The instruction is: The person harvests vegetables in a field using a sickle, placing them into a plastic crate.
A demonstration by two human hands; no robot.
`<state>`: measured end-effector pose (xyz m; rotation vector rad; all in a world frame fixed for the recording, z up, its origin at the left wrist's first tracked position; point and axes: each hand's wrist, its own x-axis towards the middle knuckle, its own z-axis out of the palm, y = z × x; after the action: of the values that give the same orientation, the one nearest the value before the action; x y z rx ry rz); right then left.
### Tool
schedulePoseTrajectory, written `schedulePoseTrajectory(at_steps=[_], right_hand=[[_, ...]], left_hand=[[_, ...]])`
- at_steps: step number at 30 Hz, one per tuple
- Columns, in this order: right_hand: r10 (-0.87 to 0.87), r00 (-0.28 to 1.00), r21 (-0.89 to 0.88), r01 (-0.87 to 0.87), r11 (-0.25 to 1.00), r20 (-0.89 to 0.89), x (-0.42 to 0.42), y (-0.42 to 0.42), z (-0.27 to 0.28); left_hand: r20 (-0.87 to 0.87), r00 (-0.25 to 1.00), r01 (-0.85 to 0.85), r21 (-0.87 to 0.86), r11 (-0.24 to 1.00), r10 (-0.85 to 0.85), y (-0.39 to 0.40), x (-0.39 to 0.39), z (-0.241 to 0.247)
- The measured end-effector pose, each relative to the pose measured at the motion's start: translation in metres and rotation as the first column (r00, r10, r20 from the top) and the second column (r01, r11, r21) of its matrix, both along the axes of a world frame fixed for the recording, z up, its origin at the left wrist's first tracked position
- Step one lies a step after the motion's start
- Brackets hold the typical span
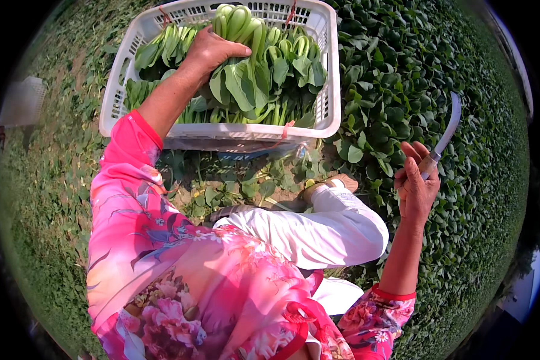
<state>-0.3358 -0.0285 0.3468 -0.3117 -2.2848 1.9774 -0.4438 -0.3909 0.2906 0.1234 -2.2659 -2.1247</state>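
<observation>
My left hand (pixel 211 48) grips a bunch of bok choy (pixel 244 72), its pale stem ends pointing away from me and its leaves hanging towards me. This bunch is over a white plastic crate (pixel 227 130) in which more bok choy (pixel 292 54) lies in rows. Out to the right, my right hand (pixel 417 180) holds a curved harvesting knife (pixel 450 120) by its short handle. The blade points up and away, above the growing plants, with its tip bending slightly back to the left.
Dense leafy plants (pixel 387 81) grow right up beside the crate on the right. Cut ground with scattered leaves (pixel 256 184) lies between the crate and my bent leg (pixel 310 229). A second white crate (pixel 24 101) stands far to the left. Red ties (pixel 291 12) hang on the near crate's rim.
</observation>
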Motion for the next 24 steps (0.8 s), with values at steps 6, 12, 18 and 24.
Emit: schedulePoseTrajectory(at_steps=[6, 12, 18, 24], right_hand=[[-0.341, 0.887, 0.122, 0.318, 0.94, 0.312, 0.033, 0.081, -0.053], [-0.648, 0.641, 0.392, 0.517, 0.761, 0.412, 0.111, 0.16, -0.059], [-0.655, 0.581, 0.449, 0.478, 0.755, 0.482, 0.176, 0.201, -0.059], [-0.695, 0.45, 0.46, 0.528, 0.714, 0.561, 0.263, 0.204, -0.08]], left_hand=[[0.546, 0.685, 0.157, -0.756, 0.635, 0.481, -0.025, -0.097, -0.159], [0.475, 0.523, -0.68, -0.269, 0.682, 0.708, 0.027, -0.123, -0.288], [0.466, 0.775, -0.331, -0.276, 0.902, 0.427, -0.018, -0.158, -0.293], [0.453, 0.775, -0.208, -0.475, 0.855, 0.44, -0.044, -0.191, -0.237]])
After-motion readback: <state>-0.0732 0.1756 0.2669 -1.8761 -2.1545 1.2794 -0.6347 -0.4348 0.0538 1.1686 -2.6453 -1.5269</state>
